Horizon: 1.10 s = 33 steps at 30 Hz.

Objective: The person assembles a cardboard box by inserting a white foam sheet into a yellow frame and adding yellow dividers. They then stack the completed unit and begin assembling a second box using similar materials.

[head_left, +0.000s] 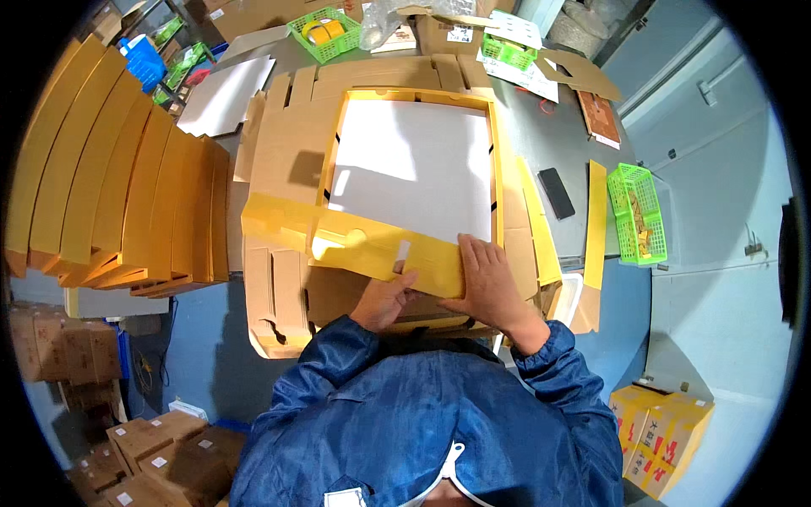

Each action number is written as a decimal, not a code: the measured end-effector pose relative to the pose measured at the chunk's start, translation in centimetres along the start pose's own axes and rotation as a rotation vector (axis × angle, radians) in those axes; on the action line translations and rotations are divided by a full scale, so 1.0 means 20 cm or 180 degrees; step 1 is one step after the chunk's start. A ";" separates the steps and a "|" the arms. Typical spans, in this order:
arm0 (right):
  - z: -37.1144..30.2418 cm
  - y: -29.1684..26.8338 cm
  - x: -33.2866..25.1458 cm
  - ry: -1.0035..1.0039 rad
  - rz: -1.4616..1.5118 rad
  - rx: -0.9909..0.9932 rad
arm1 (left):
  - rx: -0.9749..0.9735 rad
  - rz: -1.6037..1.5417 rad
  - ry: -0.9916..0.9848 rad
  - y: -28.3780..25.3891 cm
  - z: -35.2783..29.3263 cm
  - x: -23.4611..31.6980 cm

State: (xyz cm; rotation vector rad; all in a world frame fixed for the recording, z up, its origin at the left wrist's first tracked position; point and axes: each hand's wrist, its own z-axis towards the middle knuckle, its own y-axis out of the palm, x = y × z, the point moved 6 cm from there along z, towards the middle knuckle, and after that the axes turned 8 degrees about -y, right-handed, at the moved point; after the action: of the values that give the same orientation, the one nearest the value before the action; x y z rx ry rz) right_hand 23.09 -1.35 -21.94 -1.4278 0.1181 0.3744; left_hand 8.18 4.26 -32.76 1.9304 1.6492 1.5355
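Note:
A yellow cardboard strip slants across the near side of a shallow yellow box with a white sheet inside it. My right hand is closed over the strip's right end, thumb toward me and fingers toward the box. At the strip's near edge, my left hand pinches the lower end of a short white strip, which lies against the yellow cardboard. My left fingertips are partly hidden. Brown cardboard lies under the box.
Tall yellow cardboard pieces stand in a row at left. On the grey table are a black phone, loose yellow strips and a green basket. Another green basket holds tape rolls. Brown cartons sit low at left.

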 end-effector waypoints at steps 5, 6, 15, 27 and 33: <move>-0.02 0.05 0.01 0.0180 0.0175 -0.0206 | 0.0015 -0.0064 -0.0236 0.00 0.00 -0.12; -0.03 0.07 0.01 0.0194 0.0177 -0.0313 | -0.0097 -0.0139 -0.0241 0.00 0.01 -0.13; -0.11 0.11 0.19 0.0214 0.0420 0.0139 | -0.0237 -0.0397 -0.0075 0.08 -0.09 0.04; -0.25 -0.14 0.30 -0.0241 -0.0223 0.0023 | 0.0123 0.6281 0.1840 0.14 -0.36 0.51; -0.18 -0.14 0.14 -0.0539 -0.0274 0.0109 | -0.0327 0.6632 0.1680 0.30 -0.18 0.34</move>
State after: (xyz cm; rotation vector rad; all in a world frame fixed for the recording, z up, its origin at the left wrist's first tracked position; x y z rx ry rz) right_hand 27.13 -4.57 -20.61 -1.3567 -0.0738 0.4187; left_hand 8.20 5.84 -23.03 3.1771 -1.3963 2.3050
